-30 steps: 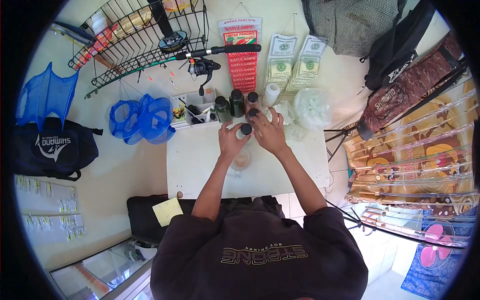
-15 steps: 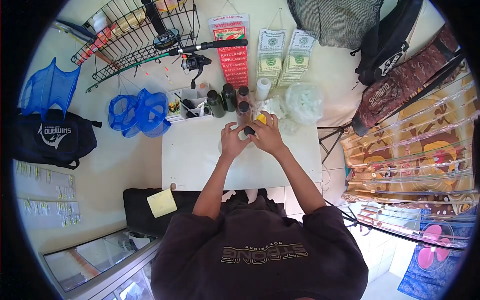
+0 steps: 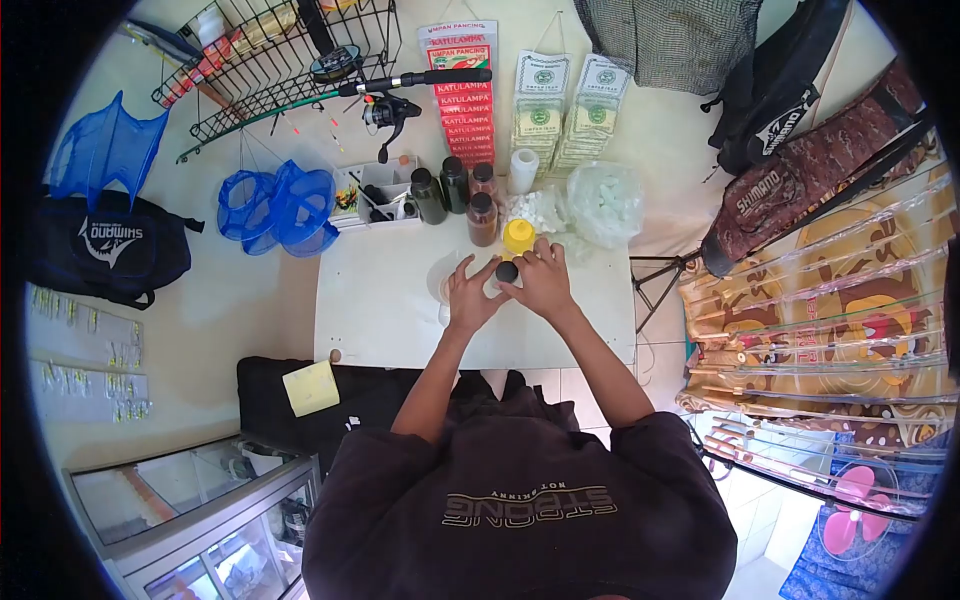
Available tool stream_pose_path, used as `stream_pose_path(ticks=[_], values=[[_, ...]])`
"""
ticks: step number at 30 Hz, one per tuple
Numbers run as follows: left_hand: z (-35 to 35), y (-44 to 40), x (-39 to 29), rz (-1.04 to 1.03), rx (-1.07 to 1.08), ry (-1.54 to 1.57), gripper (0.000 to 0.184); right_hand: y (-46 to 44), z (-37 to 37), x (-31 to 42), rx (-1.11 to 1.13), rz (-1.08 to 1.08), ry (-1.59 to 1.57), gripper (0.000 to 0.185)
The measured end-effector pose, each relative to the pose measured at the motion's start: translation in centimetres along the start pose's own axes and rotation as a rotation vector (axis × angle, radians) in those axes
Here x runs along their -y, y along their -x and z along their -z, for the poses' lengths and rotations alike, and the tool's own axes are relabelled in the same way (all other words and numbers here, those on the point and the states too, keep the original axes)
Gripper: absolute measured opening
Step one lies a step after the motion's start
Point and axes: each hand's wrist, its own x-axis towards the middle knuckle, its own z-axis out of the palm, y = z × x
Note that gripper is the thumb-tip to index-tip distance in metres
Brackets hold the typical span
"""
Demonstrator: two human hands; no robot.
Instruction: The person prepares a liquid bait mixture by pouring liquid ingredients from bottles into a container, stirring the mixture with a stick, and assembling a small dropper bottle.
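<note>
Both my hands are around a small black-capped bottle (image 3: 507,272) over the white table (image 3: 400,335). My left hand (image 3: 473,295) curls at its left side, thumb close to the bottle. From the right, my right hand (image 3: 543,281) closes its fingers at the cap. A yellow-topped container (image 3: 519,235) stands just beyond my fingers. Behind it are a brown bottle (image 3: 482,222), dark green bottles (image 3: 428,197) and a white bottle (image 3: 523,172). A clear round container (image 3: 441,285) is left of my left hand.
A plastic bag of pale pieces (image 3: 606,205) and a white organizer tray (image 3: 380,192) sit at the table's back. Blue nets (image 3: 277,208) and a fishing reel (image 3: 388,115) are near the wall. A yellow note pad (image 3: 311,388) lies front left.
The view has shifted. Both hands and the black-capped bottle have moved slightly right and away from the brown bottle; the yellow-topped container, mostly covered before, now shows.
</note>
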Motion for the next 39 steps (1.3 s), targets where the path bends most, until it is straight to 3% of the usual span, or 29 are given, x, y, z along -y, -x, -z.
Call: stream_pose_path(ticks=[7,22,25,28,31,33,34,36,39], values=[[-0.8,-0.4,1.5,0.014,0.065,-0.042,0.065,0.1,-1.4,0.7,0.015,-0.056,0.02,0.046],[-0.8,-0.9,2.0,0.07,0.096,0.084,0.068,-0.6,-1.9,-0.4,0.026,0.171,0.075,0.038],[-0.4,-1.0,1.7,0.056,0.11,0.108,0.071,-0.8,-1.6,-0.8,0.152,0.177,0.068,0.043],[0.1,-0.7,1.0,0.101,0.12,0.101,0.072,-0.6,-1.0,-1.8,0.143,0.265,0.009,0.043],[0.1,-0.6,0.9,0.068,0.084,0.025,0.068,-0.8,-0.2,-1.5,-0.012,0.429,-0.048,0.036],[-0.4,-0.6,1.4,0.029,0.096,-0.016,0.068,0.0,-0.2,-0.2,-0.27,0.19,-0.118,0.04],[-0.6,-0.7,1.4,0.032,0.091,-0.017,0.068,-0.2,-0.3,-0.3,-0.27,0.197,-0.119,0.04],[-0.9,-0.5,1.4,0.047,0.087,-0.005,0.069,-0.2,-0.6,-0.2,0.068,-0.021,-0.026,0.044],[-1.1,-0.3,1.5,0.047,0.033,-0.043,0.068,0.1,-1.0,-0.1,0.029,0.061,-0.132,0.046]])
